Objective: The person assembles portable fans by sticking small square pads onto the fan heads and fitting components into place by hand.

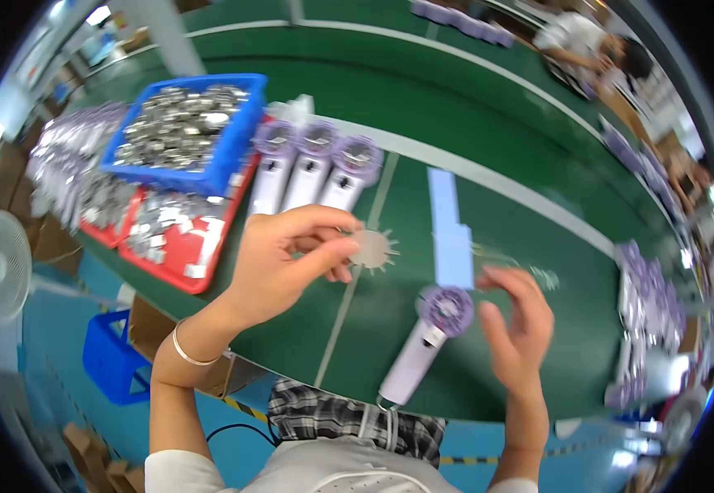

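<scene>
Between thumb and forefinger of my left hand (279, 259) is a pale round sticker with small tabs around its rim (373, 250), held above the green table. My right hand (517, 320) is raised with its fingers apart and nothing visible in them. Just left of it lies a purple and white handheld fan (419, 349), its round head toward the far side and its handle toward me. A light blue strip (452, 234) lies beyond the fan head. Three similar fans (316, 168) stand in a row beyond my left hand.
At the far left, a blue bin (238, 140) of shiny metal discs rests over a red tray (178, 267) with small silvery pieces. Bagged purple parts lie at the left and right table ends (653, 324). A blue stool (110, 357) is on the floor; co-workers sit across.
</scene>
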{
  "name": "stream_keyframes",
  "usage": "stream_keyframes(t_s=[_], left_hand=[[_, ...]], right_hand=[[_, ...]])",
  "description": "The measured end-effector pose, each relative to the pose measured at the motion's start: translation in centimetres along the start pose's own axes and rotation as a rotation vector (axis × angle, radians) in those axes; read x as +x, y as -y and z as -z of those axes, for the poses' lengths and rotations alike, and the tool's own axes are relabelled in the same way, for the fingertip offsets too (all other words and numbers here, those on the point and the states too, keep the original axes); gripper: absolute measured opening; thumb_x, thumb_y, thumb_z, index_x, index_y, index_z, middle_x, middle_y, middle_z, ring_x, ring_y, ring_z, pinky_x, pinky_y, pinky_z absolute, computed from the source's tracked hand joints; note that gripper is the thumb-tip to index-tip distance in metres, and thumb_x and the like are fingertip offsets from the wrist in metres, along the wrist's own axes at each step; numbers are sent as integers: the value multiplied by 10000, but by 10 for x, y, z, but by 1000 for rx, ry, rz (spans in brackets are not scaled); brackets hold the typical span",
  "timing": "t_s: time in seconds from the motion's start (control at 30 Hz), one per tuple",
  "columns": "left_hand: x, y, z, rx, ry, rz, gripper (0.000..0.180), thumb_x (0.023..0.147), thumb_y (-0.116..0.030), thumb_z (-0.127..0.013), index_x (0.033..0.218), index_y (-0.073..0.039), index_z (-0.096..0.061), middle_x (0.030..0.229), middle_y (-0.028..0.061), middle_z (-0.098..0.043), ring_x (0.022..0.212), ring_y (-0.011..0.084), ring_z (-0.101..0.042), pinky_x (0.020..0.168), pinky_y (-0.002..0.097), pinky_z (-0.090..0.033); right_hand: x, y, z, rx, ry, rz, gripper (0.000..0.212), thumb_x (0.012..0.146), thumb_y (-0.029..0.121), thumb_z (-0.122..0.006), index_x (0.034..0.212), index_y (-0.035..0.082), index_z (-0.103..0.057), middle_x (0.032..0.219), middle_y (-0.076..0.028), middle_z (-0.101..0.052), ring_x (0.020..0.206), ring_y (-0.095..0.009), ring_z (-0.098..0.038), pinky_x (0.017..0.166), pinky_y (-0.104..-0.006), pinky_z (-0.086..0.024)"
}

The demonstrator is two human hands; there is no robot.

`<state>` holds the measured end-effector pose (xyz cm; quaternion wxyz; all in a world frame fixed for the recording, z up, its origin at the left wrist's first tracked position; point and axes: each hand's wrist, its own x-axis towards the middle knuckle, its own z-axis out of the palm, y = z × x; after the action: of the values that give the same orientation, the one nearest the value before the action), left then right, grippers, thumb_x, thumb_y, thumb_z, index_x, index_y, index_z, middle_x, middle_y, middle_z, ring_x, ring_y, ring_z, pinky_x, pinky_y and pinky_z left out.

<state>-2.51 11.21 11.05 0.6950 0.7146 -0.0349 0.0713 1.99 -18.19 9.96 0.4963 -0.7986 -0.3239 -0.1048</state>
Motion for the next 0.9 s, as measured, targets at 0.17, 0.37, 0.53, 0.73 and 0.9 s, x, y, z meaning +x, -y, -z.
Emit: stream_keyframes(t_s=[0.17, 0.37, 0.53, 0.73, 0.9], left_hand=[[35, 11, -74, -28, 333, 73, 200, 915, -48, -701, 1094, 39, -686, 776, 76, -690, 677, 105, -689, 593, 245, -574], [43, 53, -100, 24, 404, -50, 370, 863, -95, -762, 1198, -4, -633, 868, 60, -670, 662, 107, -629, 618, 249, -541], [33, 91, -91, 207, 445, -422, 586, 767, -169, -823, 1281, -56, -566, 1230, 141, -519, 1084, 287, -535, 913, 373, -476], [27, 112, -86, 91, 486, -472, 617, 757, -59, -745, 1321, -40, -496, 1310, 174, -499, 1195, 366, -511, 990, 425, -462], [25, 115, -92, 31, 685, -363, 863, 710, -33, -736, 1484, -21, -356, 1475, 223, -421, 1396, 400, -395, 1143, 488, -356]], right_hand=[[16, 3, 0, 306, 63, -290, 293, 864, 31, -718, 1148, -8, -660, 964, -93, -696, 866, -142, -665, 800, -288, -521], [-8, -26, 9, 304, -63, -390, 256, 859, -10, -726, 1109, -30, -676, 1028, -64, -689, 917, -116, -641, 870, -275, -494], [-24, -32, 9, 139, -52, -362, 248, 814, -40, -736, 1058, -4, -708, 1056, -77, -680, 936, -143, -644, 866, -265, -495], [-32, -28, -1, -80, 32, -380, 205, 774, 8, -763, 976, 42, -750, 905, -60, -731, 1013, -234, -646, 958, -366, -456], [-32, -27, -5, -190, 64, -270, 178, 768, 53, -786, 942, 61, -753, 846, -30, -739, 1049, -268, -640, 1021, -465, -404]])
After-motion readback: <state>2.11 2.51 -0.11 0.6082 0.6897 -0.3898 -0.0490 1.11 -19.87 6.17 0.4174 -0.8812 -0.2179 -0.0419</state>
